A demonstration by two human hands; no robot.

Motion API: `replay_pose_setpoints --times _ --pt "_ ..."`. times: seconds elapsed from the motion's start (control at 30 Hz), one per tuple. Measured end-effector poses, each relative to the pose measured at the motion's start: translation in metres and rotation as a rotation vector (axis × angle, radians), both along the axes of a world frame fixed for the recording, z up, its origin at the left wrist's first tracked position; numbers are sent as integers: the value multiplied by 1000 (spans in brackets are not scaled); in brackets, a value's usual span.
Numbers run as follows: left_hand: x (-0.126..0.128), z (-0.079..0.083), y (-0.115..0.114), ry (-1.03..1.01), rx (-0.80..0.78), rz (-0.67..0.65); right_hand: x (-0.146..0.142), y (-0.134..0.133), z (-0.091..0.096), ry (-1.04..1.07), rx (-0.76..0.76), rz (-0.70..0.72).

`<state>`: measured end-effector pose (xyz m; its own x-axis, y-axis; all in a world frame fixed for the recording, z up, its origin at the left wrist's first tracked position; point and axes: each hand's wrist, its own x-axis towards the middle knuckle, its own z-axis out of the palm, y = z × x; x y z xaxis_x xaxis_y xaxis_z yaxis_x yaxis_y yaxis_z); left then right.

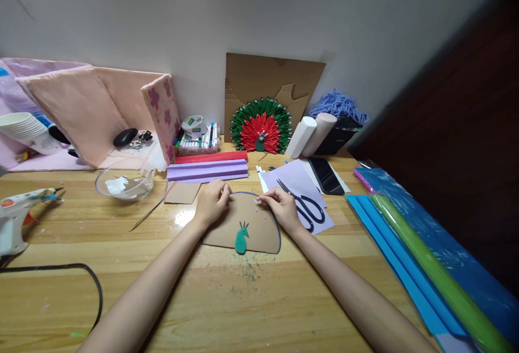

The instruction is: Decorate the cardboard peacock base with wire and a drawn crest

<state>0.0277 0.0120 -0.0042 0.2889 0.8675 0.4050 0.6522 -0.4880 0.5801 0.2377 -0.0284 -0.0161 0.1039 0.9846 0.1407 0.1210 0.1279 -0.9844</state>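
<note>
A half-round piece of brown cardboard [227,227] with a dark blue line along its curved edge lies flat on the table. On its lower middle sits a green peacock body cutout [240,240] with small crest strips. My left hand [212,202] rests at the cardboard's upper left edge with fingers curled under; what they hold, if anything, is hidden. My right hand [280,207] is closed in a pinch over the upper right of the cardboard. At its fingertips shows a tiny pale bit, too small to name. A few tiny pale specks lie below it.
Black-handled scissors [310,213] lie on lilac paper [290,175] by a phone [325,175]. Behind stands a red-and-green peacock craft [260,128]. Purple crepe paper [207,169], a clear bowl [125,180] and a glue gun [16,218] are leftward; rolled sheets [421,250] line the right.
</note>
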Motion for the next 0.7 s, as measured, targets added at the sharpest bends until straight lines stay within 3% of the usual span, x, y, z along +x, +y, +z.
replay_pose_setpoints --times 0.43,0.7 --pt "0 0 0 0 9 0 0 0 -2 -1 6 40" --pt "0 -1 0 9 7 2 -2 -3 2 24 -21 -4"
